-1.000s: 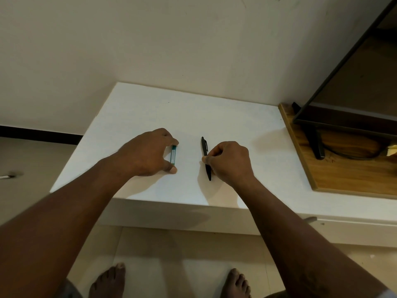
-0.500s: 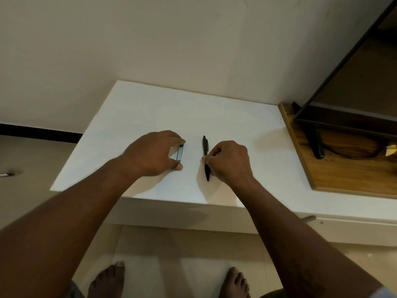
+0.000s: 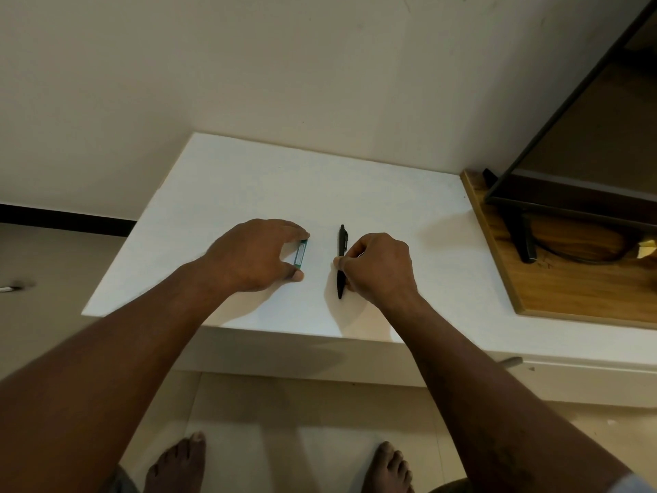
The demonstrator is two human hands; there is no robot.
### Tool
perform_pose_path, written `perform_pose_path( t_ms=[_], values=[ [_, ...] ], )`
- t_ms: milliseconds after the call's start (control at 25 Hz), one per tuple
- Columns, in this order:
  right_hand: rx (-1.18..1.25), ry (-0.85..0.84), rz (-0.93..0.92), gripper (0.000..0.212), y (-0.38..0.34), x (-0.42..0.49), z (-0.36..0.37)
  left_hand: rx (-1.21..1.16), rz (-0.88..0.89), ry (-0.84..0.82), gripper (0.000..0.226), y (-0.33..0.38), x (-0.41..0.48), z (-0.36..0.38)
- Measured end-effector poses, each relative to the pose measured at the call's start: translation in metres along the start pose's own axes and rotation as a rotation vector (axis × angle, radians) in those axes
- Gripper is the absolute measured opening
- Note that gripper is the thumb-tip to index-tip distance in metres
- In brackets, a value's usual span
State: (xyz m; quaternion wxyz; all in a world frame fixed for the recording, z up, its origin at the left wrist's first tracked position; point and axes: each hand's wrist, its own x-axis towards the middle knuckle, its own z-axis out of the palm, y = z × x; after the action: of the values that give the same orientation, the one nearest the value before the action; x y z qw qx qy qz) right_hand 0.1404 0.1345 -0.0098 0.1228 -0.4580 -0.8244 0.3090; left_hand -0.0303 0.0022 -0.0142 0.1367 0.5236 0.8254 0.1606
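the left hand (image 3: 256,256) pinches a small green box (image 3: 301,254) on the white table (image 3: 231,183) while the right hand (image 3: 377,268) pinches a black pen (image 3: 342,250) lying just beside it, so lifting both cleanly probably comes next.
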Motion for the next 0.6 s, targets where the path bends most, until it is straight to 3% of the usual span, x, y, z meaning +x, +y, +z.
perform_pose_path(
  t_ms=[200, 400, 600],
  values=[
    [0.003, -0.009, 0.003, 0.015, 0.0005, 0.0005, -0.0008, -0.002, -0.002, 0.011, 0.077, -0.0013, 0.0, 0.0014],
    [0.018, -0.017, 0.02, 0.048, -0.001, 0.0013, -0.0025, 0.016, -0.003, 0.012, 0.082, -0.0042, -0.0006, 0.0024],
    [0.015, -0.013, 0.007, 0.055, 0.0007, 0.0017, -0.0026, 0.061, 0.007, -0.014, 0.093, -0.005, -0.0008, 0.0044]
  ],
)
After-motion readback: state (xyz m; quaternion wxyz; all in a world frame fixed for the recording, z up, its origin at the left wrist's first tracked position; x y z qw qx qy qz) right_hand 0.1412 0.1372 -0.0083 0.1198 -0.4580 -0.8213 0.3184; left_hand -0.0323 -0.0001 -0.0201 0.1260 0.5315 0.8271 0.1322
